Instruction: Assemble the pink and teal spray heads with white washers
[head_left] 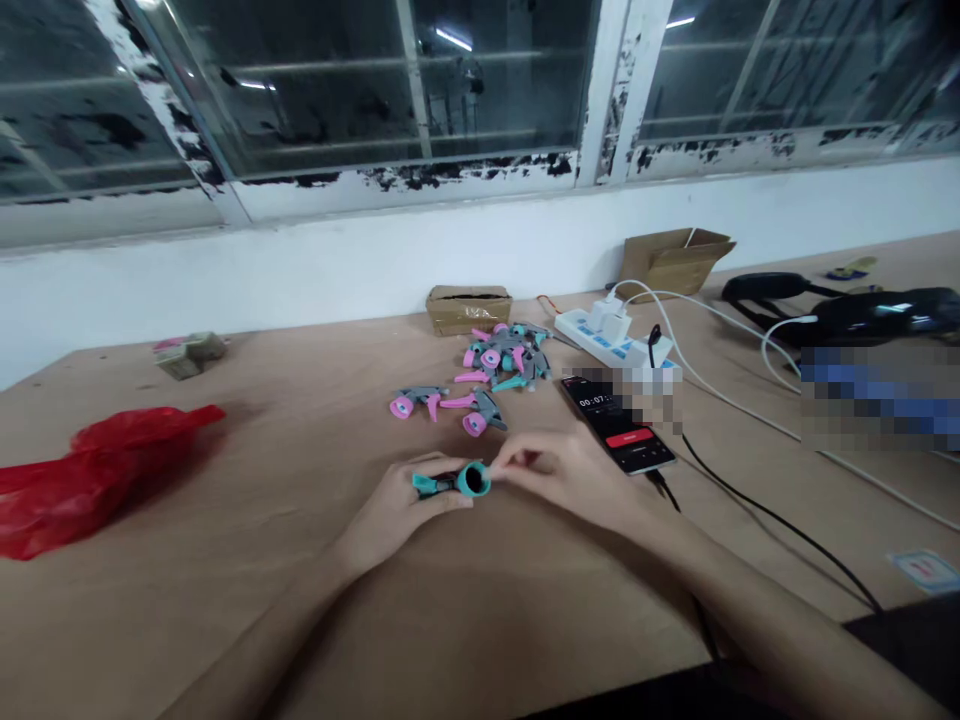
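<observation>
My left hand [409, 500] is wrapped round a trigger spray head [472, 480], teal and dark, its round teal collar facing me and to the right. At the collar's rim, my right hand [551, 465] has thumb and forefinger pinched together. A small pale piece seems to show at those fingertips, too small to name. Beyond my hands lie two loose grey spray heads with pink collars and triggers, one on the left [420, 400] and one on the right [480, 412]. Behind them is a pile of similar spray heads [510, 355] in grey, pink and teal.
A phone [626, 425] with a cable lies right of my hands. Behind it are a white power strip [581, 325] with plugs, a small carton [469, 312] and an open carton [671, 265]. A red plastic bag [97, 480] sits at left. Black gear [862, 310] lies far right.
</observation>
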